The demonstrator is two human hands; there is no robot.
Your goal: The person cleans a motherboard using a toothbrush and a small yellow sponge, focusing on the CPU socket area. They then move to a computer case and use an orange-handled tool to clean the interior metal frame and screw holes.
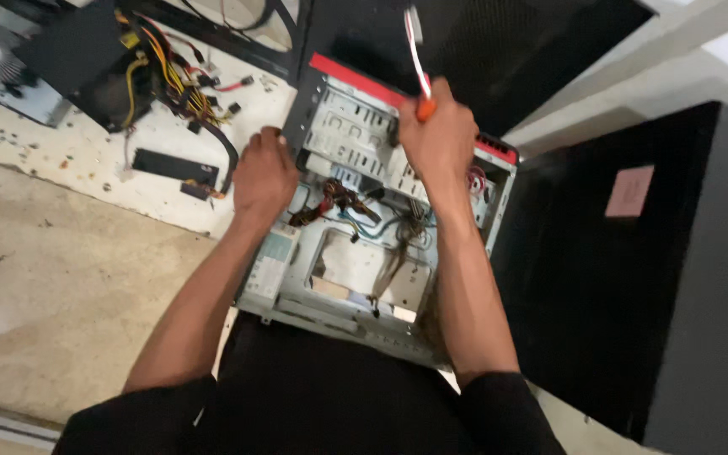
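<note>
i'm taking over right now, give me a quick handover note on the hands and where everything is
Left hand: resting on the left edge of the open computer case, fingers curled over the rim, holding nothing that shows.
Right hand: closed around an orange-handled screwdriver, at the drive cage near the case's red front strip.
Done, as it lies: side panel is off, the inside is largely stripped, and loose cables hang in the middle. A power supply with its wire bundle lies out on the floor to the upper left.
Left: the drive cage and loose cables remain in the case. A black box stands to the right.
</note>
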